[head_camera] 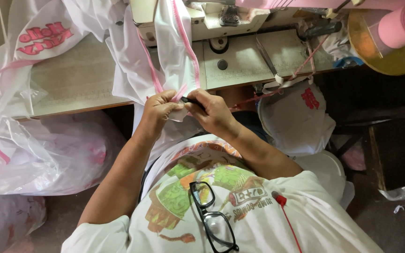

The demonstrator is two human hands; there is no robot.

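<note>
Sewing table [85, 79] edge: left hand [158, 110] pinches white cloth [174, 51]; right hand [212, 110] grips dark tool [192, 100], hands touching.

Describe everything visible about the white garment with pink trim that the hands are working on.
The white garment is thin, smooth fabric, slightly sheer, edged with pink binding in two strips running down it. It hangs from the sewing machine over the front edge of the table toward the person's lap. The left hand pinches its lower end, where a loose pink tail sticks out; the right hand holds a small dark tool against that spot. The tool's kind is unclear.
</note>
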